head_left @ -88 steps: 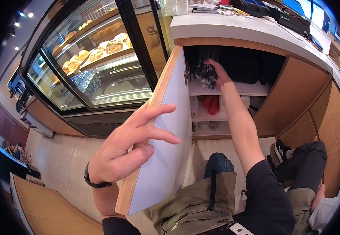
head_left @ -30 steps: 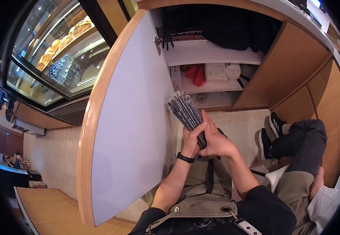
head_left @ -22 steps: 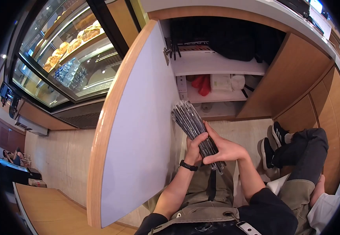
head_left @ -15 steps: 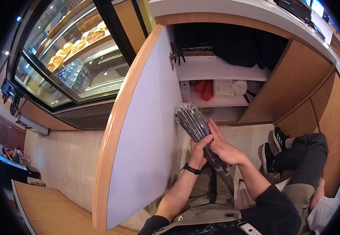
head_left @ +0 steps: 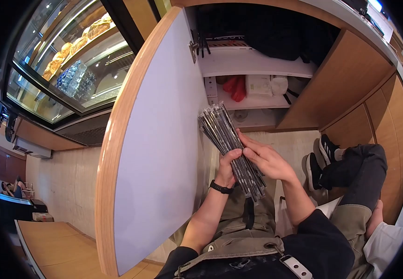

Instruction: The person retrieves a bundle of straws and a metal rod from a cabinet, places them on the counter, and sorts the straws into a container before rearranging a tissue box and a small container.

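A thick bundle of dark, plastic-wrapped sticks (head_left: 220,124) slants across the middle of the view, its upper end fanned a little. My left hand (head_left: 228,166), below a black wristband (head_left: 222,187), is wrapped round the bundle with the thumb on top. On the bundle's right side lies my right hand (head_left: 265,158), flat, with its fingers stretched out and touching the wrappers. Beyond the bundle is an open cabinet, with a red item (head_left: 235,88) and white packages (head_left: 259,85) on its lower shelf.
The white cabinet door (head_left: 159,139) stands open at left. Behind it is a glass display case (head_left: 71,60) with bread and bottles. A co-worker's leg (head_left: 362,176) and black shoes (head_left: 313,171) are at right. Another person (head_left: 13,188) is far left.
The view has shifted, so the cabinet and door sit higher and further left. The bundle is turned slightly more upright, and my right hand has flattened against its side.
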Motion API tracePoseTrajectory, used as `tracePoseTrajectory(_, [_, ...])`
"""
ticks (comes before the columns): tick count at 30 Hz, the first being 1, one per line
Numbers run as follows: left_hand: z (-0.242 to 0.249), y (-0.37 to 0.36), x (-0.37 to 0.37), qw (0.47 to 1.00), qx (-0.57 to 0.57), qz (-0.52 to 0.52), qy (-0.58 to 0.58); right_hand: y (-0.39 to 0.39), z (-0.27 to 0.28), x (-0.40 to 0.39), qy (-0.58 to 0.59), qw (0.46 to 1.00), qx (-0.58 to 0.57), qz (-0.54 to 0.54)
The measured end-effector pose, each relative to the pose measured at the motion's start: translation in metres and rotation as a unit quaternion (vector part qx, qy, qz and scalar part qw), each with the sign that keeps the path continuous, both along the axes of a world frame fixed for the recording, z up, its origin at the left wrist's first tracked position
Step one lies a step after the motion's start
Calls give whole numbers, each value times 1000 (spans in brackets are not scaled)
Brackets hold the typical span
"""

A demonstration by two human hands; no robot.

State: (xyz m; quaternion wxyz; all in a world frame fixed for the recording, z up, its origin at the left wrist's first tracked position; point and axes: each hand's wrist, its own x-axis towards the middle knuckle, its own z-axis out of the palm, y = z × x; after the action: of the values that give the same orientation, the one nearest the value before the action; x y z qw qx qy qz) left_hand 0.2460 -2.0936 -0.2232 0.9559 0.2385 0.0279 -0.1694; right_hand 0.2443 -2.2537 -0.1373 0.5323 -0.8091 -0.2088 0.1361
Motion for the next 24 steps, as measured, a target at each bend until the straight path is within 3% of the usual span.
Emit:
tracePoseTrajectory(5, [-7, 5, -1, 999, -15, -49, -4, 4, 17, -2, 141, 982, 98, -78])
tracePoseTrajectory(8, [10, 7, -6, 999, -25, -41, -14, -1, 6, 25, 13, 979, 150, -135])
tracePoseTrajectory(10, [13, 5, -11, 998, -31, -39, -34, 0, 26, 86, -127, 968, 123, -180])
tracePoseTrajectory(11, [13, 6, -14, 998, -34, -39, -29, 12, 39, 121, -149, 945, 193, -217])
tracePoseTrajectory(12, [13, 7, -17, 998, -36, -41, -24, 20, 41, 173, -271, 914, 154, -260])
tracePoseTrajectory(14, [10, 8, -25, 998, -38, -44, -13, 43, 59, 260, -283, 903, 94, -309])
tracePoseTrajectory(16, [6, 10, -31, 999, -23, -44, -8, 75, 75, 319, -227, 895, -148, -354])
tracePoseTrajectory(18, [6, 13, -35, 999, -10, -43, -8, 90, 88, 349, -47, 958, -147, -242])
tracePoseTrajectory(21, [-7, 17, -38, 998, -27, -53, -30, 114, 77, 384, -108, 941, -189, -259])
tracePoseTrajectory(24, [-10, 17, -39, 998, -36, -51, -18, 121, 42, 429, -115, 958, -150, -215])
